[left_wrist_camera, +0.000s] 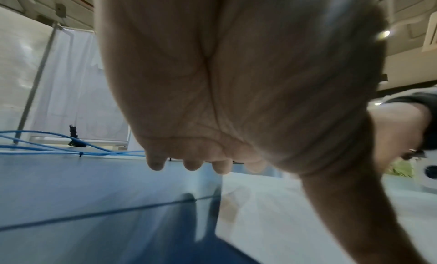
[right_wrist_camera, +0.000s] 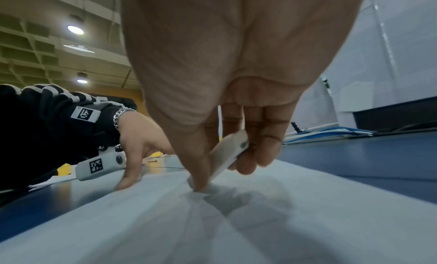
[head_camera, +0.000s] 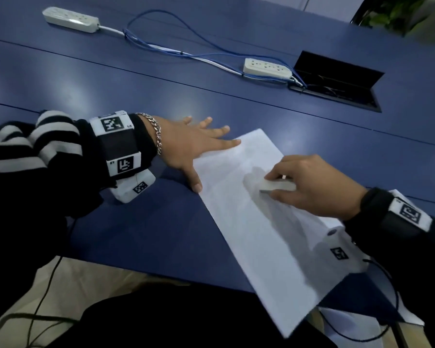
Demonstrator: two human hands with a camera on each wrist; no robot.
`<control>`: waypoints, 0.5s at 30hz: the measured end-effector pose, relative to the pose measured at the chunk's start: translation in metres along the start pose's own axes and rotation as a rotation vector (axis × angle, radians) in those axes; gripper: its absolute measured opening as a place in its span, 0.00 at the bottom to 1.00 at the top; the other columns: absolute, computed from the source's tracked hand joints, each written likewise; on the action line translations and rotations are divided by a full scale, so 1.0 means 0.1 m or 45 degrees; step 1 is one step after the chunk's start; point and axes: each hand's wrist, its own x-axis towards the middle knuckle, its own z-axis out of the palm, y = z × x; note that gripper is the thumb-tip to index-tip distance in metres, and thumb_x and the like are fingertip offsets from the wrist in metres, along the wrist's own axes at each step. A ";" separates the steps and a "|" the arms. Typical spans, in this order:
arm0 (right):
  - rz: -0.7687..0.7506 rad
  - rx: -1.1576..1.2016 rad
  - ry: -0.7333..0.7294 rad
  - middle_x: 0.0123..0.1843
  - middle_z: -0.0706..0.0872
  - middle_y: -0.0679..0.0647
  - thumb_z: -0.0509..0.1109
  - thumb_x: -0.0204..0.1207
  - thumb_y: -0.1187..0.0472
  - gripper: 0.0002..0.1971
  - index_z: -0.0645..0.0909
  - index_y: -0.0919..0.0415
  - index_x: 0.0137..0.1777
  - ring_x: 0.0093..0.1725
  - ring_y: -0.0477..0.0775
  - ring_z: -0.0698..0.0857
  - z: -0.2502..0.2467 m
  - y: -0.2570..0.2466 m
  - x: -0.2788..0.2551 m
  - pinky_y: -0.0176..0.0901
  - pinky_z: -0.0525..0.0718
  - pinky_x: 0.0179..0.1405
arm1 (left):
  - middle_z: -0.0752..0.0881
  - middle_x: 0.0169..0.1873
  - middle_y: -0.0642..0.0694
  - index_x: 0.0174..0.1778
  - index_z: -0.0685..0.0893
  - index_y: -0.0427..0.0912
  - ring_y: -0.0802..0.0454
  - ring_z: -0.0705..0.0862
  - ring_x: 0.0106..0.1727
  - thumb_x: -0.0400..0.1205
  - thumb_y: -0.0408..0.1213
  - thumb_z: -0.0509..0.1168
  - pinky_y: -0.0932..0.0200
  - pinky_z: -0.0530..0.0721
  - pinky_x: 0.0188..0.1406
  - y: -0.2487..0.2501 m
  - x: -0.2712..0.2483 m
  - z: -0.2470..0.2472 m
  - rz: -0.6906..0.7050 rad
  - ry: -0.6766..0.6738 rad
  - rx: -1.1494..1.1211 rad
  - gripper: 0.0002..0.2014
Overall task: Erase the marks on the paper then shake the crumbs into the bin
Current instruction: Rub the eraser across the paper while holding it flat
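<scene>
On blue table [head_camera: 161, 234] | left hand [head_camera: 186, 144] flat on paper [head_camera: 261, 234] (tilted) | right hand [head_camera: 309, 184] pinches eraser [head_camera: 276, 186]

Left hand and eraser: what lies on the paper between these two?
Only bare paper. In the head view nothing lies between the left hand at the sheet's edge and the eraser pinched by the right hand.

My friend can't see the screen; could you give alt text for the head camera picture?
A person's right hand rubs a white eraser on a sheet of paper while the left hand lies flat, fingers spread, across the sheet's far corner. The paper sits on a blue table, jutting over its near edge; two power strips and blue cables lie beyond.
</scene>
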 end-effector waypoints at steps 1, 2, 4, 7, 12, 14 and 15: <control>0.025 -0.009 0.018 0.50 0.87 0.44 0.74 0.75 0.42 0.15 0.88 0.50 0.54 0.50 0.50 0.85 0.03 0.01 -0.05 0.49 0.84 0.53 | 0.45 0.93 0.49 0.91 0.37 0.67 0.39 0.45 0.93 0.75 0.68 0.76 0.30 0.49 0.88 0.02 0.00 -0.02 -0.024 0.091 -0.004 0.61; 0.065 -0.031 0.034 0.47 0.87 0.44 0.72 0.75 0.40 0.15 0.87 0.50 0.51 0.48 0.50 0.85 0.06 0.01 -0.09 0.49 0.85 0.51 | 0.58 0.91 0.43 0.93 0.44 0.63 0.39 0.58 0.91 0.80 0.63 0.74 0.37 0.60 0.86 0.07 0.00 -0.03 -0.035 0.217 -0.018 0.54; 0.163 -0.077 0.068 0.43 0.85 0.43 0.70 0.74 0.37 0.16 0.84 0.50 0.48 0.44 0.51 0.83 0.11 0.00 -0.16 0.50 0.84 0.48 | 0.75 0.77 0.42 0.92 0.61 0.53 0.40 0.76 0.79 0.85 0.58 0.68 0.46 0.75 0.76 0.26 0.01 0.05 -0.051 0.478 -0.116 0.40; 0.258 -0.097 0.057 0.42 0.82 0.43 0.68 0.76 0.36 0.16 0.79 0.48 0.46 0.44 0.51 0.81 0.15 -0.04 -0.26 0.50 0.83 0.47 | 0.78 0.72 0.48 0.82 0.73 0.49 0.44 0.78 0.74 0.81 0.73 0.62 0.45 0.79 0.72 0.52 0.02 0.24 -0.070 0.419 -0.186 0.40; 0.187 -0.092 -0.059 0.47 0.82 0.41 0.70 0.76 0.38 0.14 0.82 0.47 0.52 0.50 0.49 0.82 0.06 -0.08 -0.23 0.48 0.82 0.51 | 0.65 0.83 0.51 0.92 0.54 0.56 0.45 0.66 0.82 0.65 0.86 0.64 0.44 0.68 0.82 0.52 0.07 0.37 -0.056 0.302 0.017 0.63; 0.167 -0.064 -0.041 0.49 0.84 0.42 0.72 0.75 0.41 0.15 0.84 0.47 0.56 0.52 0.49 0.82 -0.01 -0.05 -0.13 0.50 0.83 0.53 | 0.65 0.80 0.50 0.92 0.53 0.61 0.44 0.66 0.80 0.63 0.87 0.66 0.44 0.65 0.82 0.50 0.10 0.33 -0.040 0.337 0.019 0.64; 0.166 -0.040 -0.013 0.50 0.85 0.44 0.73 0.75 0.43 0.15 0.85 0.48 0.57 0.52 0.50 0.83 -0.03 -0.03 -0.07 0.50 0.83 0.54 | 0.61 0.84 0.49 0.92 0.51 0.62 0.42 0.62 0.84 0.62 0.87 0.66 0.42 0.61 0.85 0.48 0.12 0.32 -0.020 0.331 0.029 0.65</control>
